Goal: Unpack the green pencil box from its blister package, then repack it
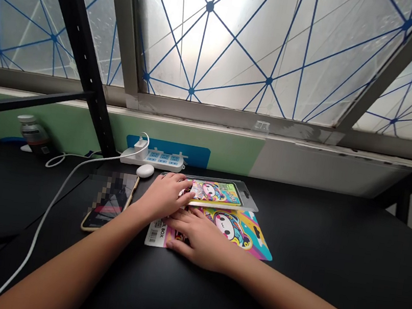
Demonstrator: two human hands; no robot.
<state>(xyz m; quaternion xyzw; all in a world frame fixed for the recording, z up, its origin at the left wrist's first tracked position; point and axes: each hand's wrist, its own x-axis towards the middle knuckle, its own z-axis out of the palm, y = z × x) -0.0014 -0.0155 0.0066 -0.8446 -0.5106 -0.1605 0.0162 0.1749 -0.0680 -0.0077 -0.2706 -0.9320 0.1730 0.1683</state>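
Note:
A colourful cardboard backing card with a cartoon figure and a barcode lies flat on the black table. Behind it, and partly over its far edge, rests a clear plastic blister pack with a similar bright picture inside. My left hand lies over the left end of the pack, fingers stretched out across it. Just in front, my right hand is spread on the card with its palm down, covering part of the print. The fingers of both hands are close together, and the left end of the pack is hidden.
A phone lies left of my left forearm, beside a small white round object. Behind stands a power strip with a charger; its white cable runs to the front left. A bottle leans near a black metal post.

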